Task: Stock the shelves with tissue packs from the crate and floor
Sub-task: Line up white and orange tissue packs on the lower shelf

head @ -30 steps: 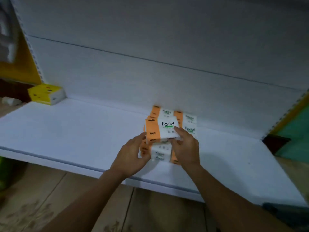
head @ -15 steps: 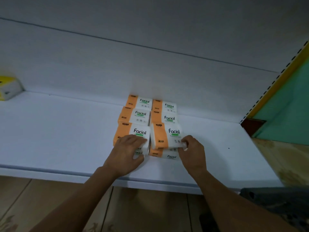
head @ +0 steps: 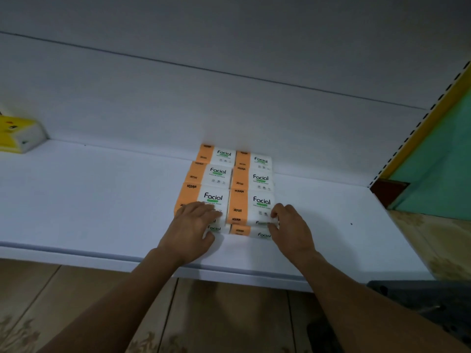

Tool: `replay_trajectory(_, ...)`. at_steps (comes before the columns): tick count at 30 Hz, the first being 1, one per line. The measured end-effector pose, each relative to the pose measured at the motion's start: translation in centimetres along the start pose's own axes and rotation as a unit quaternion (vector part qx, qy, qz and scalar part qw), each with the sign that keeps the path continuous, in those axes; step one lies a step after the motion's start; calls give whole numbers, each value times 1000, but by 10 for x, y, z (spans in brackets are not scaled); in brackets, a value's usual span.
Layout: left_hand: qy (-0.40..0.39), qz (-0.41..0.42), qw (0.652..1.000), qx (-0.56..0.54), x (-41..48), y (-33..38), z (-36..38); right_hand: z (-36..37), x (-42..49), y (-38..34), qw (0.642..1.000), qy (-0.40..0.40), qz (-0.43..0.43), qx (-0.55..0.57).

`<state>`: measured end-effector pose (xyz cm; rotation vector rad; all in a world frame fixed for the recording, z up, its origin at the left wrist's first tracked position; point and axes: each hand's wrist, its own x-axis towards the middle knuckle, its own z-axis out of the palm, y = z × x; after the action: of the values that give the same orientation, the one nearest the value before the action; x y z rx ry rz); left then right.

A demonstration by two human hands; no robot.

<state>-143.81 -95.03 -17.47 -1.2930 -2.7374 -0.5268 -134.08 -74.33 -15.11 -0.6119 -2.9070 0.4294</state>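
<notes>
Glossy plastic-wrapped tissue packs (head: 224, 189); matt white shelf (head: 89, 200).

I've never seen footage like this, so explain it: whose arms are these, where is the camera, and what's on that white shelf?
No machine here: a person wears a camera on the head, looking down at their own arms. A white shelf holds orange-and-white Facial tissue packs in two rows, stacked at the front. The left hand rests on the front left pack; the right hand pinches the corner of the front right pack. A yellow pack sits far left.
</notes>
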Motion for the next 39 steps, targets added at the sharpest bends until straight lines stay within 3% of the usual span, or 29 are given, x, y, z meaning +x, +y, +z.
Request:
replay_trajectory(4,-3,-1,1000,-6,-3,-7,-7,1,6,-17,997,5,-33,-73)
replay_trajectory(9,13,-9,1000,-14,-13,-22,-24,1,8,-50,993,30,-108,-42)
replay_trajectory(14,33,-148,988,-43,-44,-56,-47,19,12,-92,984,-13,-167,-58)
replay_trajectory(17,13,-228,967,-117,-62,-75,-48,33,10,-116,971,-47,-216,-92)
replay_trajectory(21,10,-263,955,-135,-81,-84,-49,41,12,-146,952,-44,-290,-89)
replay_trajectory(24,30,-272,958,-91,-108,-90,-64,52,9,-171,951,-45,-301,-61)
replay_trajectory(29,34,-243,964,102,-233,-131,-109,94,-12,-252,925,-81,-370,-5)
replay_trajectory(33,-61,-405,892,192,-389,-143,-136,132,-48,-341,887,-114,-447,27)
replay_trajectory(37,-63,-579,804,121,-522,-113,-115,176,-111,-408,836,-101,-536,62)
replay_trajectory(39,-48,-672,735,76,-565,-86,-101,197,-155,-429,814,-150,-555,85)
